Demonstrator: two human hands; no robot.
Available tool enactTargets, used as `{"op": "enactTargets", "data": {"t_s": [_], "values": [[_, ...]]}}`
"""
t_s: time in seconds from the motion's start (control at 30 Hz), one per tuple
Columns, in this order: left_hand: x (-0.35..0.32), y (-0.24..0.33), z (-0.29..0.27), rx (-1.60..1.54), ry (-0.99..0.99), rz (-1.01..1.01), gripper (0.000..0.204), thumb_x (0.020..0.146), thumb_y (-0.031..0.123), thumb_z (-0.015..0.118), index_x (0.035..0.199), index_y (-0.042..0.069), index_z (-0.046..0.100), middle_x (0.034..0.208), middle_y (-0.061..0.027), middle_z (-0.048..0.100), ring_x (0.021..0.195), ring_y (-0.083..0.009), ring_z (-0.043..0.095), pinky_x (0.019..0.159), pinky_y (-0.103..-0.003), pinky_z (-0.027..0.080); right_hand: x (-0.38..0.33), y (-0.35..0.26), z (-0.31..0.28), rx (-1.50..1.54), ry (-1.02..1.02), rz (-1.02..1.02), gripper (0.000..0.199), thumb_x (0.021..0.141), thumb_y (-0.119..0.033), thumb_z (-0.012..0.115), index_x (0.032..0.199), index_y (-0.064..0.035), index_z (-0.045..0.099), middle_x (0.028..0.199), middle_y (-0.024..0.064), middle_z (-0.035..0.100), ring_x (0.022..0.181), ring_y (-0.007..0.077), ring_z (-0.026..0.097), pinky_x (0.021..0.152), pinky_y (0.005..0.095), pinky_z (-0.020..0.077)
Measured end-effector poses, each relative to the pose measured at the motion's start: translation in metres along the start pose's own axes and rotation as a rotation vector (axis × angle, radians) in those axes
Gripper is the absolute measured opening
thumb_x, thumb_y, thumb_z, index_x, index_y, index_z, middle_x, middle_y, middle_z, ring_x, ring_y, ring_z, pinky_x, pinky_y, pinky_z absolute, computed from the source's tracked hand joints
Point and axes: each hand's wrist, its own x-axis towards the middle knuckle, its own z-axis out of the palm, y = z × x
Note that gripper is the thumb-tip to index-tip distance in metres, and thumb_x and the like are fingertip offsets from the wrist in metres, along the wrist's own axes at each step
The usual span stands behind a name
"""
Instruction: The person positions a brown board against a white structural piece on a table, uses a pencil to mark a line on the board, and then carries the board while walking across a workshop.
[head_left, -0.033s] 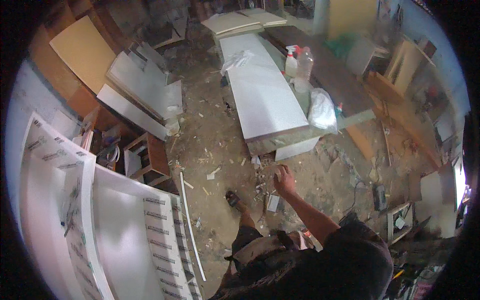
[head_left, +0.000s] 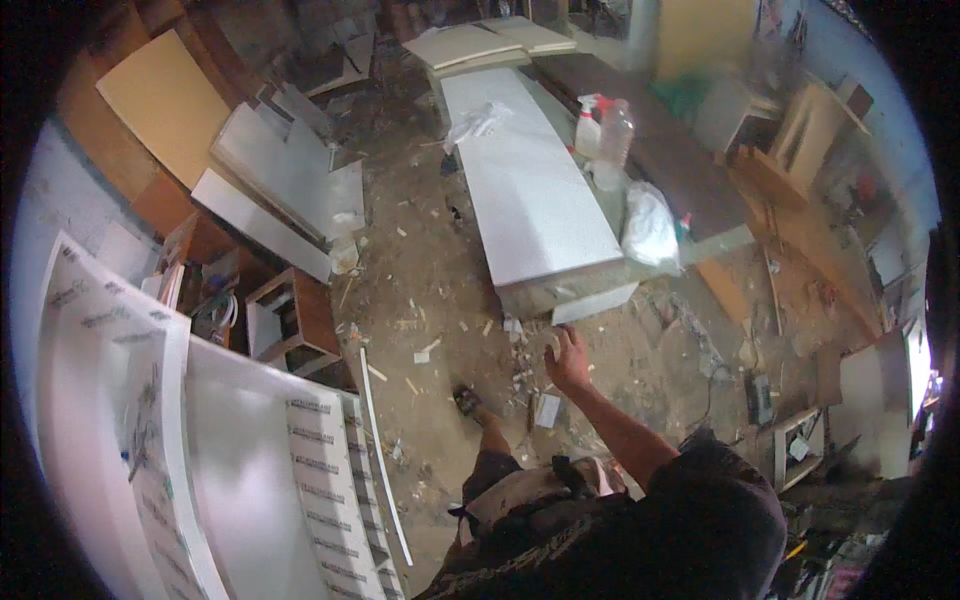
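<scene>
My right hand point(head_left: 567, 362) reaches forward over the floor, its fingers slightly bent and apart, with nothing visible in them. It is nearest to the front end of a long white panel point(head_left: 535, 190), which lies on a raised stack, and appears apart from it. Below that panel's end shows a smaller white board point(head_left: 595, 302). On the white panel rests a crumpled clear plastic bag point(head_left: 478, 122). Beside it stand a spray bottle point(head_left: 587, 130) with a red and white head and a clear plastic bottle point(head_left: 617, 135). A white plastic bag point(head_left: 650, 228) lies near the front corner. My left hand is out of view.
A large white cabinet carcass point(head_left: 240, 450) fills the lower left, with a thin white strip point(head_left: 383, 460) along it. Boards point(head_left: 270, 150) lean at the left beside a small brown wooden frame point(head_left: 300, 318). Scraps litter the floor point(head_left: 400, 270). A dark board point(head_left: 670, 150) lies right of the white panel.
My right hand's fingers have spread from a more curled shape. My foot shifts slightly, and the view has moved a little. The panels and bottles stay in place.
</scene>
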Motion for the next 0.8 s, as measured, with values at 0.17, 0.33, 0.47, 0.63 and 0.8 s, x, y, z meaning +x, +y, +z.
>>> {"op": "enactTargets", "data": {"t_s": [0.17,0.33,0.47,0.63,0.8], "values": [[0.054,0.139,-0.063,-0.002,-0.071,-0.049,0.052,0.091,0.041,0.064,0.13,0.006,0.057,0.108,-0.0098,0.069,0.096,-0.0214,0.063,0.083,-0.04,0.049,0.115,-0.051,0.044,-0.038,0.14,0.024,0.06,0.079,-0.007,0.067,0.134,-0.0006,0.044,0.135,0.0279,0.044,0.126,0.0472,0.042,0.105,0.0515,0.0381],[0.109,0.296,-0.115,-0.029,-0.209,-0.337,0.055,0.091,0.041,0.064,0.132,0.005,0.056,0.108,-0.0099,0.069,0.096,-0.0216,0.063,0.082,-0.039,0.049,0.255,-0.054,0.076,-0.063,0.302,0.051,0.067,0.079,-0.005,0.068,0.137,0.0035,0.036,0.141,0.0292,0.037,0.133,0.0488,0.034,0.112,0.0522,0.0322],[0.164,0.391,-0.154,0.02,-0.258,-0.532,0.057,0.091,0.041,0.065,0.133,0.005,0.054,0.109,-0.0099,0.069,0.096,-0.0217,0.064,0.082,-0.039,0.048,0.353,-0.023,0.088,-0.038,0.418,0.175,0.078,0.08,-0.01,0.069,0.142,0.0087,0.027,0.143,0.0316,0.033,0.136,0.0467,0.033,0.113,0.0474,0.0324],[0.252,0.492,-0.186,0.278,0.002,0.122,0.054,0.091,0.037,0.064,0.134,0.008,0.052,0.115,-0.0103,0.066,0.101,-0.023,0.063,0.079,-0.039,0.054,0.504,0.035,0.083,-0.139,0.686,0.267,0.093,0.077,-0.024,0.076,0.145,0.012,0.022,0.144,0.0316,0.034,0.138,0.0447,0.031,0.117,0.0455,0.0246],[0.28,0.609,-0.254,0.017,-0.011,0.195,0.055,0.089,0.045,0.065,0.133,0.013,0.057,0.119,-0.0125,0.065,0.097,-0.0241,0.067,0.077,-0.042,0.056,0.658,0.089,0.058,-0.402,1.162,0.509,0.1,0.071,-0.029,0.083,0.146,0.0079,0.028,0.142,0.0294,0.041,0.136,0.0432,0.035,0.116,0.0452,0.0263]]}}
